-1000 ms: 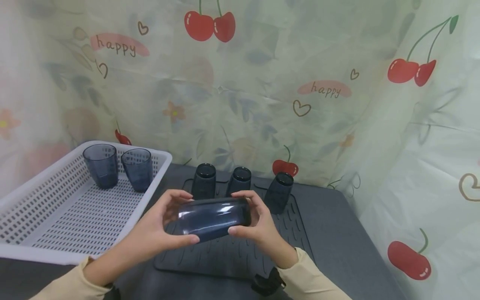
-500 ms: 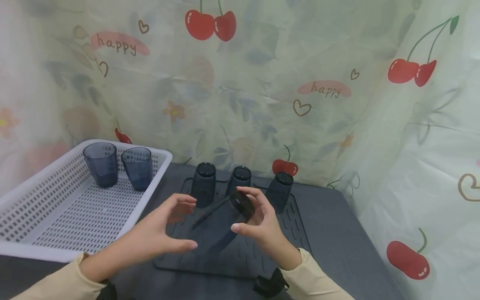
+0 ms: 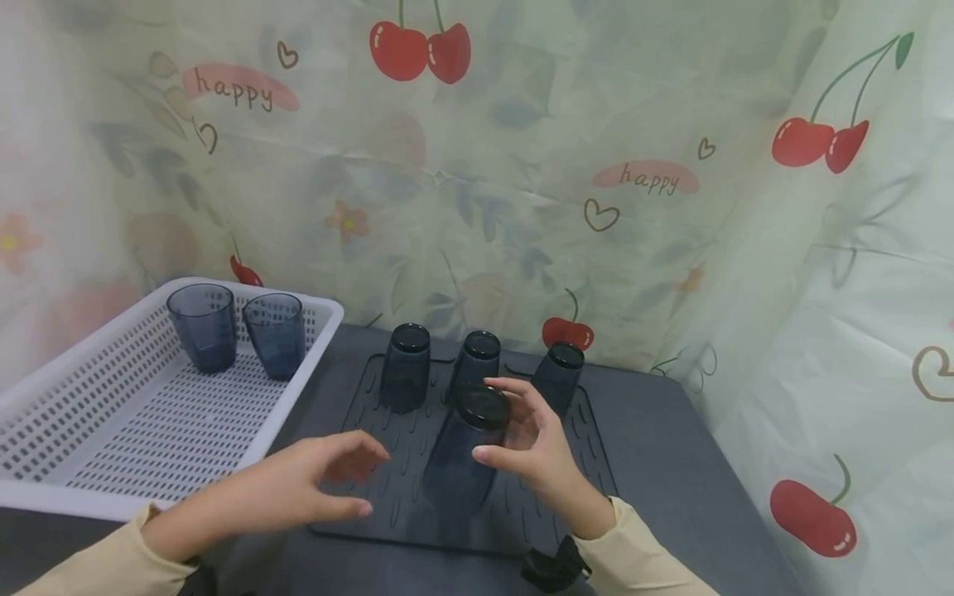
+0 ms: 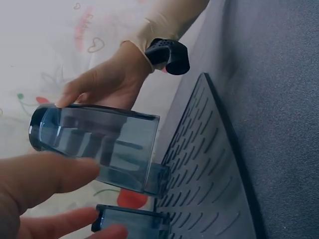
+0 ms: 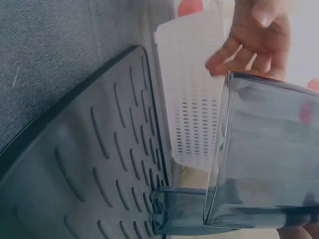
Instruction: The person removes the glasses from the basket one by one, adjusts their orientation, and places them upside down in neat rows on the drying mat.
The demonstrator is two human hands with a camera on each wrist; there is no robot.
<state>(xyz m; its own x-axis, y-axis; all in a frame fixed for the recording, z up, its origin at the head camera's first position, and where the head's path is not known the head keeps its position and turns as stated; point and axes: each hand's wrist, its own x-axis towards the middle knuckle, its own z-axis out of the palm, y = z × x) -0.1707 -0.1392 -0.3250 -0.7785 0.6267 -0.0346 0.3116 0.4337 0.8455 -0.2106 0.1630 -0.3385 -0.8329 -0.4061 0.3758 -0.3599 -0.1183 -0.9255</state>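
My right hand (image 3: 495,422) grips a dark blue see-through cup (image 3: 464,455) near its base, mouth down and slightly tilted, just above the dark ribbed mat (image 3: 566,463). In the left wrist view the same cup (image 4: 99,149) hangs a little off the mat (image 4: 209,189), with the right hand (image 4: 107,84) behind it. My left hand (image 3: 365,480) is empty, its fingers relaxed, just left of the cup without touching it. The right wrist view shows the cup (image 5: 269,164) close up and the left hand (image 5: 254,40) beyond it.
Three more dark cups (image 3: 405,377) (image 3: 477,358) (image 3: 561,374) stand mouth down along the mat's back edge. A white slotted basket (image 3: 149,430) at the left holds two upright cups (image 3: 201,327) (image 3: 274,335). A cherry-print curtain (image 3: 671,207) closes the back and right.
The cup lay sideways between both hands; the right hand has turned it mouth down and lowered it toward the mat. The left hand let go and drew back to the lower left.
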